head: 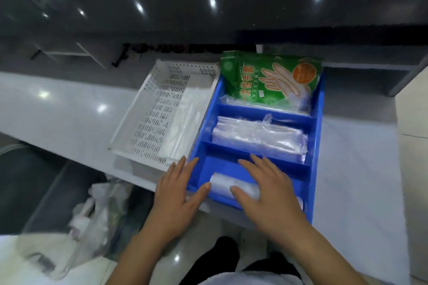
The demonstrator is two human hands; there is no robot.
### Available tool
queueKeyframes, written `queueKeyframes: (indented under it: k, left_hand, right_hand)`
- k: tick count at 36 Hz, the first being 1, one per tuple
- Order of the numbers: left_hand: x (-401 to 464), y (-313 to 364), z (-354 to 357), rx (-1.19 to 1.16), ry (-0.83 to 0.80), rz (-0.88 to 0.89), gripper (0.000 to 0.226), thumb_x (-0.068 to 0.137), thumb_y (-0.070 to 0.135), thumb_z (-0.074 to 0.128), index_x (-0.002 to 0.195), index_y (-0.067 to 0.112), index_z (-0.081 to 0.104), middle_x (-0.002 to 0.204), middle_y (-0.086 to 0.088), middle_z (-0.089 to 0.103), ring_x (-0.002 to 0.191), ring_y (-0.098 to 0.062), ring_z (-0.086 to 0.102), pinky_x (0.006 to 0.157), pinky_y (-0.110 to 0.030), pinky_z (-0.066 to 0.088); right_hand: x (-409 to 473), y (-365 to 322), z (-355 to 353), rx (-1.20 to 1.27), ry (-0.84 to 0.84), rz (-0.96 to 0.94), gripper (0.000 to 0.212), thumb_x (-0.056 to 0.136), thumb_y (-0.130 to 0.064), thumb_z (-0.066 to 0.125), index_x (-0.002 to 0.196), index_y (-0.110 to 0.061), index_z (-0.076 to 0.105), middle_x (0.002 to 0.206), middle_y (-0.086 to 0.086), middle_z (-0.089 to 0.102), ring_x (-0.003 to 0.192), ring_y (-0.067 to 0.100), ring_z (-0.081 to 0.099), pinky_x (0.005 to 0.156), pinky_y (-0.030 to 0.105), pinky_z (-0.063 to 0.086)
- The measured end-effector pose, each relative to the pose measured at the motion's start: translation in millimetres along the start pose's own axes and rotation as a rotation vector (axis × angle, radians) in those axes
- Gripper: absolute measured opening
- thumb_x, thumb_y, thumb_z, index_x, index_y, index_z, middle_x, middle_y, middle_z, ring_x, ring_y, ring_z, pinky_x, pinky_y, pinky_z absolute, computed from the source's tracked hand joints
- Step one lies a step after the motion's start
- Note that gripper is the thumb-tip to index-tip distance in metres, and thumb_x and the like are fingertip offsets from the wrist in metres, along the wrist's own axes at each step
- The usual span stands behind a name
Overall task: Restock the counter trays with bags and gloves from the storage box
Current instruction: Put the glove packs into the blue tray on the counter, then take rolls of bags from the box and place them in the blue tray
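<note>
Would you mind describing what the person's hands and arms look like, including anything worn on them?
Both the left hand and right hand are bare: no gloves, rings, watch or bracelets show. The forearms are uncovered too, with no sleeves in view down to the frame's bottom edge. The fingers show short, unpainted nails.

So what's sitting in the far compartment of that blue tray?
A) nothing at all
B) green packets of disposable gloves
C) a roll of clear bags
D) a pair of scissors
B: the green glove packets stand in the far compartment of the blue tray, while the roll of bags lies in the near one under the right hand.
</note>
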State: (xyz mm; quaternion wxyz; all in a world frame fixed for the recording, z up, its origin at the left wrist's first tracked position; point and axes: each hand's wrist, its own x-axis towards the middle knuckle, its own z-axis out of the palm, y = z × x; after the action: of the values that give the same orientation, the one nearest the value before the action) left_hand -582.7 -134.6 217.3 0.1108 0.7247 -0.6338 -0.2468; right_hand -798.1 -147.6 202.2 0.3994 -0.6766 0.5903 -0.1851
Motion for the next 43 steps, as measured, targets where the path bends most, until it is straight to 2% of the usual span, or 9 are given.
queueKeyframes:
  k: [5,10,14,18,25,29,33,39,43]
  left_hand:
    - [-34.2,-30.1,-8.0,-0.012,0.069,-0.003,0.072,0.087,0.062,0.047,0.149,0.027,0.037,0.153,0.002,0.037,0.145,-0.018,0.028,0.115,-0.047,0.028]
    - [-65.9,-81.4,-17.8,-0.087,0.106,-0.126,0.076,0.085,0.072,0.040,0.151,0.040,0.025,0.163,0.008,0.016,0.151,-0.011,0.006,0.122,-0.045,0.012]
    - [-88.9,-133.2,-26.0,-0.136,0.152,-0.153,0.077,0.081,0.079,0.031,0.150,0.047,0.020,0.163,0.013,0.009,0.150,-0.009,0.001,0.121,-0.040,0.006]
    - [-122.8,-198.8,-40.1,-0.193,0.193,-0.201,0.079,0.079,0.084,0.027,0.149,0.050,0.014,0.162,0.019,0.004,0.149,-0.007,-0.002,0.122,-0.043,0.005]
    - [-197.3,-309.6,-58.0,-0.269,0.218,-0.373,0.072,0.089,0.071,0.037,0.152,0.045,0.015,0.164,0.015,0.003,0.150,-0.012,-0.004,0.122,-0.046,0.008]
    - [-229.0,-349.9,-64.7,-0.336,0.241,-0.459,0.064,0.095,0.059,0.041,0.153,0.040,0.020,0.164,0.011,0.010,0.151,-0.013,0.006,0.121,-0.047,0.012]
    - [-242.2,-381.5,-67.0,-0.438,0.317,-0.510,0.059,0.096,0.052,0.048,0.150,0.037,0.029,0.160,0.012,0.022,0.147,-0.010,0.018,0.119,-0.042,0.021]
    - [-244.1,-427.8,-61.1,-0.436,0.236,-0.623,0.062,0.095,0.054,0.048,0.150,0.038,0.026,0.159,0.011,0.022,0.147,-0.015,0.018,0.119,-0.039,0.021]
    - [-237.6,-467.8,-77.9,-0.485,0.215,-0.753,0.066,0.092,0.060,0.047,0.150,0.044,0.021,0.162,0.012,0.015,0.149,-0.014,0.010,0.119,-0.036,0.013]
  right_hand:
    - [-5.9,-26.6,30.1,-0.019,-0.116,-0.123,0.055,0.090,-0.048,0.061,0.142,-0.034,0.047,0.156,-0.006,0.036,0.147,0.015,0.026,0.120,0.034,0.018]
    - [-17.7,-67.9,71.2,-0.109,-0.182,-0.220,0.058,0.091,-0.055,0.054,0.145,-0.039,0.041,0.159,-0.011,0.030,0.149,0.012,0.017,0.121,0.034,0.011]
    - [-29.1,-101.7,119.5,-0.145,-0.251,-0.204,0.059,0.091,-0.058,0.052,0.146,-0.041,0.038,0.160,-0.014,0.027,0.149,0.008,0.017,0.122,0.037,0.016]
    - [-41.2,-128.5,177.4,-0.194,-0.368,-0.172,0.063,0.090,-0.061,0.053,0.147,-0.041,0.037,0.159,-0.013,0.028,0.147,0.009,0.022,0.121,0.034,0.020]
    - [-50.6,-182.4,277.3,-0.292,-0.466,-0.234,0.061,0.091,-0.054,0.057,0.147,-0.035,0.040,0.158,-0.009,0.033,0.147,0.011,0.025,0.119,0.038,0.025]
    - [-57.0,-210.3,312.8,-0.359,-0.583,-0.275,0.060,0.092,-0.056,0.055,0.146,-0.037,0.040,0.157,-0.012,0.033,0.145,0.007,0.027,0.119,0.033,0.025]
    - [-48.4,-230.7,340.1,-0.405,-0.621,-0.280,0.059,0.091,-0.058,0.054,0.145,-0.038,0.040,0.155,-0.014,0.035,0.143,0.007,0.031,0.117,0.032,0.029]
    - [-10.6,-256.0,392.9,-0.429,-0.715,-0.294,0.058,0.090,-0.053,0.058,0.143,-0.034,0.044,0.152,-0.011,0.041,0.139,0.010,0.038,0.108,0.028,0.034]
    - [37.3,-288.9,440.0,-0.427,-0.731,-0.345,0.054,0.090,-0.046,0.063,0.139,-0.028,0.051,0.144,-0.009,0.051,0.131,0.010,0.047,0.101,0.024,0.039]
